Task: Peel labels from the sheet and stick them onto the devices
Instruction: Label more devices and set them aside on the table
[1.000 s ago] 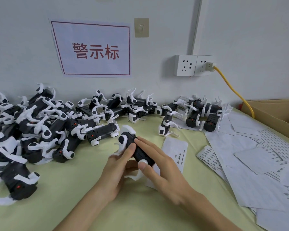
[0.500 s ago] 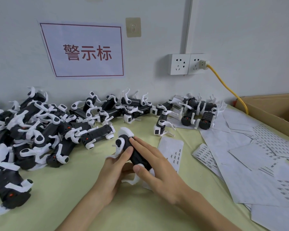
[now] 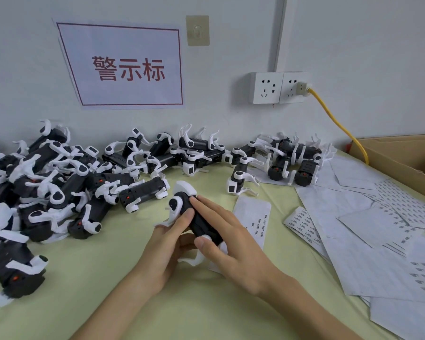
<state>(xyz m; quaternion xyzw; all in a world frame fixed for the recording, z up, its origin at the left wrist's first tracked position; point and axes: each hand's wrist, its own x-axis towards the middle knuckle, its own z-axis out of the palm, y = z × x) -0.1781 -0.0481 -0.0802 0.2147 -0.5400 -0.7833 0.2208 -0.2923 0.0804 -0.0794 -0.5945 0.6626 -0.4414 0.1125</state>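
Note:
A black device with white clips (image 3: 196,219) lies tilted between my hands above the yellow-green table (image 3: 108,278). My left hand (image 3: 165,249) holds it from below and the left, thumb on its side. My right hand (image 3: 228,244) lies over its top, fingers stretched along the black body and thumb against its near white end. The label itself is hidden under my fingers. A label sheet (image 3: 254,217) with a few printed labels lies just right of the device, partly under my right hand.
A large pile of black-and-white devices (image 3: 47,187) fills the left side, and more devices (image 3: 290,160) line the wall at the back. Used label sheets (image 3: 378,236) cover the right side. A cardboard box (image 3: 402,155) and a yellow cable (image 3: 339,123) stand at the far right.
My hands and the device stay together almost unchanged. The view has shifted slightly, and my right fingers have slid a little along the device's top.

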